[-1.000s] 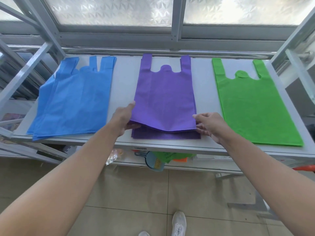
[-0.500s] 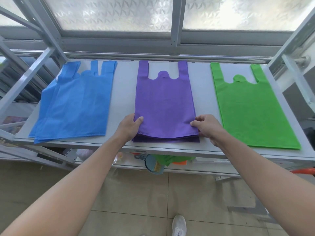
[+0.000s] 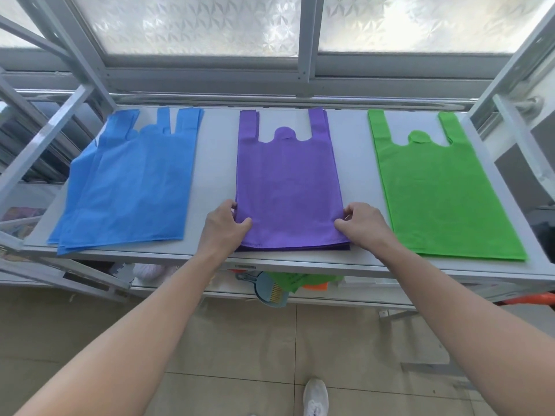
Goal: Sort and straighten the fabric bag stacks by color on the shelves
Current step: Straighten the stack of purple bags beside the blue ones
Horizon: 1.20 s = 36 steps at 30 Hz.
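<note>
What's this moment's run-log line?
left hand: pinches purple fabric bag stack, near-left corner | right hand: pinches near-right corner | blue fabric bag stack: uneven | green fabric bag stack: neat

Likely a shop stockroom: grey metal shelving [image 3: 216, 175] against a frosted window [image 3: 195, 22], tiled floor [image 3: 240, 340], with flat stacks of blue bags [image 3: 129, 187], purple bags [image 3: 288, 181] and green bags [image 3: 441, 190] laid out by colour.

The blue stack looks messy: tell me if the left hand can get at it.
Likely yes: the left hand holds the purple stack, and only bare shelf separates it from the blue stack.
</note>
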Available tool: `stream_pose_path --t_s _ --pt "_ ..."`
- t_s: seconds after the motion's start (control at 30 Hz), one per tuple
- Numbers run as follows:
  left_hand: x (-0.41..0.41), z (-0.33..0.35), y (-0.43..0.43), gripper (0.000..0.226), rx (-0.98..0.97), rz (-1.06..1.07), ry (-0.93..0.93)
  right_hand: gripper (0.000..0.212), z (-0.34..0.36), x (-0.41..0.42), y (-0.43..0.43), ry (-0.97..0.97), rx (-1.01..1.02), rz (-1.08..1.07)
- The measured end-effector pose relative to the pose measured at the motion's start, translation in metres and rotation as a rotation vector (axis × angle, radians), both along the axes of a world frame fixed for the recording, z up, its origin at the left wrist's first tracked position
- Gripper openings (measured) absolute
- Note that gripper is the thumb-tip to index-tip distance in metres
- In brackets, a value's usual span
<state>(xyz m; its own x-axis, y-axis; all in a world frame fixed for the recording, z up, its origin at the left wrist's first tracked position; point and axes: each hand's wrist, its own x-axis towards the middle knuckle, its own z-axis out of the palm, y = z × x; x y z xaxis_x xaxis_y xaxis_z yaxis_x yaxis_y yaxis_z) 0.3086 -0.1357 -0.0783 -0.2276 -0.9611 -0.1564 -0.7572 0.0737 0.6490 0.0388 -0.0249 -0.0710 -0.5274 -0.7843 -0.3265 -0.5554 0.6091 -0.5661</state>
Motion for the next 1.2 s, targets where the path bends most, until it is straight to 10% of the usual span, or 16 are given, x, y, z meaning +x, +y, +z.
stream_pose_path --t_s 0.2,0.43,0.6,0.97,1.2 --pt "0.001 -0.013 0.016 0.036 -0.511 -0.426 -0.086 0.037 -0.003 0.001 0.005 0.231 -0.016 0.138" --pt "-0.032 -0.005 0.036 0.036 -0.537 -0.814 -0.404 0.019 -0.013 -0.007 0.012 0.424 -0.181 0.568" --pt "-0.053 0.014 0.039 0.04 -0.563 -0.947 -0.744 0.068 -0.009 -0.01 0.018 0.533 -0.11 0.661" --pt "-0.016 0.022 -0.01 0.017 0.004 -0.604 0.007 0.027 -0.005 -0.03 0.013 0.248 -0.231 0.605" --pt "0.01 0.017 0.001 0.026 -0.193 -0.702 -0.056 0.023 -0.009 -0.045 0.009 0.098 -0.215 0.658"
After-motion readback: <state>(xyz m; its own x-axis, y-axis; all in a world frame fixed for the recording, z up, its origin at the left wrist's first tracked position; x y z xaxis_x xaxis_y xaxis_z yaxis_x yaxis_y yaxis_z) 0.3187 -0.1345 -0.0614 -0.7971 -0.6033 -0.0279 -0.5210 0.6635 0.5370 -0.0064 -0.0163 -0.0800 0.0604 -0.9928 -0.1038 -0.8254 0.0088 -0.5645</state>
